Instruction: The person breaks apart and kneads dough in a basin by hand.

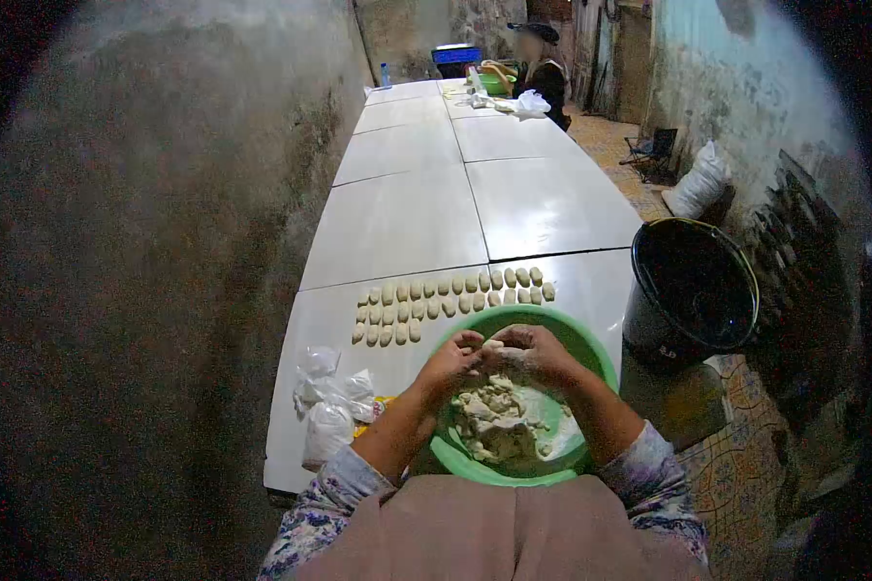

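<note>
A wide green basin [603,349] holds a heap of crumbly, floury dough [499,416] with loose flour beside it. Over its far side my right hand [538,356] is closed, with a small pale piece of dough [493,346] at its fingertips. Close by on the left, my left hand [452,361] has its fingers curled in; what lies inside them is mostly hidden. Both hands are dusted with flour. Beyond the basin, several small oblong dough pieces [444,287] lie in rows on the white table [397,218].
Clear plastic bags of white powder [329,426] and a yellow packet [370,418] lie left of the basin. A large black bucket [693,286] stands to the right. At the far end another person [543,82] sits by a green bowl [497,84]. A white sack [700,184] leans against the wall.
</note>
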Tool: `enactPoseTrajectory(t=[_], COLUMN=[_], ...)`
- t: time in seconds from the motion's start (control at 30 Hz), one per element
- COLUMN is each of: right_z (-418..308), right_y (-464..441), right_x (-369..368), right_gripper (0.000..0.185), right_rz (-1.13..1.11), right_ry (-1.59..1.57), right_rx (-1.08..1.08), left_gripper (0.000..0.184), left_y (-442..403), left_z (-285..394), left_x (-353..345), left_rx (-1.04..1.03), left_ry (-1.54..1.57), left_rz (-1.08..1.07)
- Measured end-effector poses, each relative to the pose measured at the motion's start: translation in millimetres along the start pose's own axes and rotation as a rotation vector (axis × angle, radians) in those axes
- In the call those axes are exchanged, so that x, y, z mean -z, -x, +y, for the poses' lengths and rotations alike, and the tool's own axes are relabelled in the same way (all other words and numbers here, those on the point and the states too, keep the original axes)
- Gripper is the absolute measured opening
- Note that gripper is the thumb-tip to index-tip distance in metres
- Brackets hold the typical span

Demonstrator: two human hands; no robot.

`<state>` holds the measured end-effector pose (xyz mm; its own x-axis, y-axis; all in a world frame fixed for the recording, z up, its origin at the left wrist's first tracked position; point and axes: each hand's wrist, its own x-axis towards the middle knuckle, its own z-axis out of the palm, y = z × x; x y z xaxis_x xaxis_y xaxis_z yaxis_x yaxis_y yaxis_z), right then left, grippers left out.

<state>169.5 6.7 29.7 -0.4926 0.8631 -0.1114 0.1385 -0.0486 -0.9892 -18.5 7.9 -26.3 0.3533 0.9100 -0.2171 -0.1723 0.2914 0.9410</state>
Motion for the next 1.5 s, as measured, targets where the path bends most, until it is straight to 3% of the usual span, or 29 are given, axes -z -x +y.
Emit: enactPoseTrajectory(t=[0.07, 0.23, 0.27, 0.37, 0.5, 0.57, 0.73, 0.8, 0.9, 1.03, 1.17, 1.3, 1.37, 1.4, 1.5], right_z=[8, 17, 22, 10, 12, 6, 3, 1, 6, -5, 4, -1, 2, 1, -1], right_y=[-5, -9, -13, -3, -3, -3, -1, 0, -8, 3, -2, 2, 1, 1, 2], right_x=[5, 7, 12, 5, 4, 8, 9, 7, 7, 2, 5, 3, 3, 3, -1], right_gripper=[0.02, 0.016, 0.014, 0.016, 0.02, 0.023, 0.025, 0.021, 0.021, 0.022, 0.018, 0.019, 0.02, 0.02, 0.019], right_rz=[0.021, 0.111, 0.106, 0.137, 0.098, 0.11, 0.052, 0.098, 0.193, 0.12, 0.17, 0.177, 0.172, 0.172, 0.229], right_ry=[0.037, 0.294, 0.443, 0.257, 0.054, 0.521, 0.385, 0.143, 0.193, 0.361, 0.397, 0.291, 0.221, 0.22, 0.492], right_rx=[0.041, 0.133, 0.273, 0.132, 0.18, 0.439, 0.396, 0.222, 0.281, 0.133, 0.287, 0.212, 0.138, 0.138, 0.227], left_gripper=[0.035, 0.041, 0.042, 0.044, 0.043, 0.043, 0.043, 0.043, 0.043, 0.043, 0.039, 0.039, 0.032, 0.026, 0.026], left_y=[6, 16, 14, 15, 13, 5, 6, 4, 11, 15, 16, 20, 15, 20, 22], left_z=[7, 21, 18, 22, 25, 15, 10, 10, 19, 23, 24, 25, 21, 24, 25], left_x=[-3, -19, -18, -16, -17, -7, -8, -9, -16, -18, -24, -28, -24, -31, -30], left_rx=[-0.078, -0.01, -0.009, 0.019, 0.021, -0.027, -0.021, -0.05, -0.013, -0.096, -0.19, -0.168, 0.01, -0.118, -0.231], left_ry=[0.099, 0.119, 0.151, 0.128, 0.205, 0.101, 0.222, 0.256, 0.199, 0.115, -0.334, -0.255, -0.103, -0.243, -0.42], left_rz=[-0.076, -0.039, -0.041, -0.043, -0.001, -0.009, -0.012, -0.052, -0.01, 0.037, 0.049, -0.015, -0.03, 0.003, 0.01])
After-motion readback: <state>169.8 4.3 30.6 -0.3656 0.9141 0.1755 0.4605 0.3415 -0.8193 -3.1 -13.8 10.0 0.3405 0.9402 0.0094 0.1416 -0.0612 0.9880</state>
